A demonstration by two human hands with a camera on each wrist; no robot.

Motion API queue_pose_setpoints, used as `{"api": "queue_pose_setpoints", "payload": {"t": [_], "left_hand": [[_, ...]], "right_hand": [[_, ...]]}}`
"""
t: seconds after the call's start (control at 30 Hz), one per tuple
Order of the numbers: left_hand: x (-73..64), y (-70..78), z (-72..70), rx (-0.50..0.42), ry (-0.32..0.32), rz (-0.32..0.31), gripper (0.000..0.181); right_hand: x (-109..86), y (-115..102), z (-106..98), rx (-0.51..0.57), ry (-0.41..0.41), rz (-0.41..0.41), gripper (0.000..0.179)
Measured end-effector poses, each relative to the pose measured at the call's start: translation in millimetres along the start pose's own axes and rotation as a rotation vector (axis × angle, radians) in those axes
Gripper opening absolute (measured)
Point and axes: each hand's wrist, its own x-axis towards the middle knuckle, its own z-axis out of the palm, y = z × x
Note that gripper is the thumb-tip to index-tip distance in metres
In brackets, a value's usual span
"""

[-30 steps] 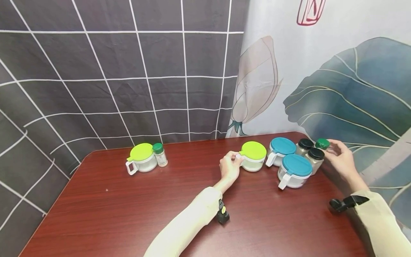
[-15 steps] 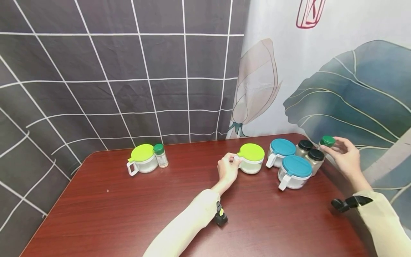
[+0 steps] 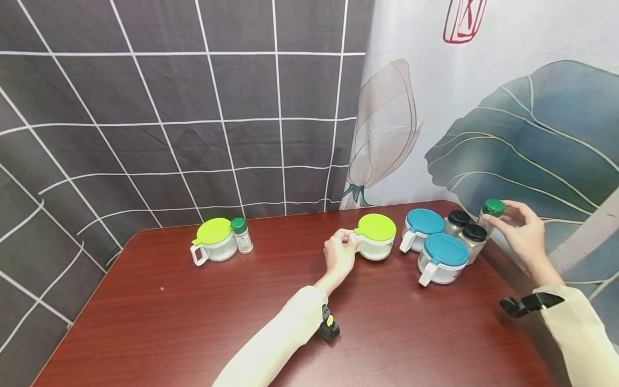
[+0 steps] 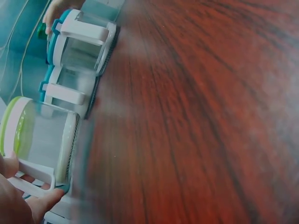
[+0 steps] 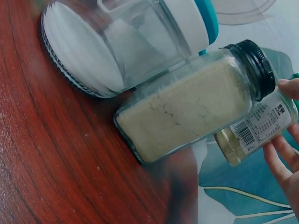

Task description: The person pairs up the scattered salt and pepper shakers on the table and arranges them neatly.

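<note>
My left hand (image 3: pixel 340 253) pinches the white handle of a clear seasoning jar with a lime-green lid (image 3: pixel 375 236). In the left wrist view that jar (image 4: pixel 44 135) has fingers around its handle. At the right, my right hand (image 3: pixel 524 234) holds a small green-capped spice bottle (image 3: pixel 494 207) between thumb and fingers. The right wrist view shows the bottle's label and barcode (image 5: pixel 259 125), its base raised beside a black-capped jar of pale powder (image 5: pixel 187 109). Most of the bottle is hidden in the head view by the hand and that jar.
Two blue-lidded seasoning jars (image 3: pixel 446 250) (image 3: pixel 424 221) stand between my hands, touching two black-capped jars (image 3: pixel 474 233) (image 3: pixel 458 217). Farther left, another lime-lidded jar (image 3: pixel 214 231) stands against a green-capped bottle (image 3: pixel 242 236). Hanging cloths (image 3: pixel 251 107) border the reddish-brown table (image 3: pixel 193 322).
My right hand has lifted the green-capped bottle up and slightly right from behind the black-capped jars. My left hand and the lime-lidded jar have shifted a little left.
</note>
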Motion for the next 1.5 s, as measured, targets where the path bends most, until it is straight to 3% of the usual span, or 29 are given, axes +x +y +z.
{"api": "queue_pose_setpoints", "payload": {"t": [0.2, 0.47, 1.5], "left_hand": [[-1.6, 2.2, -4.1, -0.013, -0.001, 0.017, 0.017], [-2.0, 3.9, -10.4, -0.012, -0.002, 0.021, 0.017], [-2.0, 2.9, -29.0, -0.007, 0.01, 0.011, 0.017]], "right_hand": [[5.4, 5.1, -1.9, 0.01, -0.003, -0.009, 0.047], [-1.7, -19.5, -2.3, -0.03, -0.021, -0.071, 0.046], [0.6, -47.3, 4.8, -0.023, 0.004, -0.193, 0.049]]}}
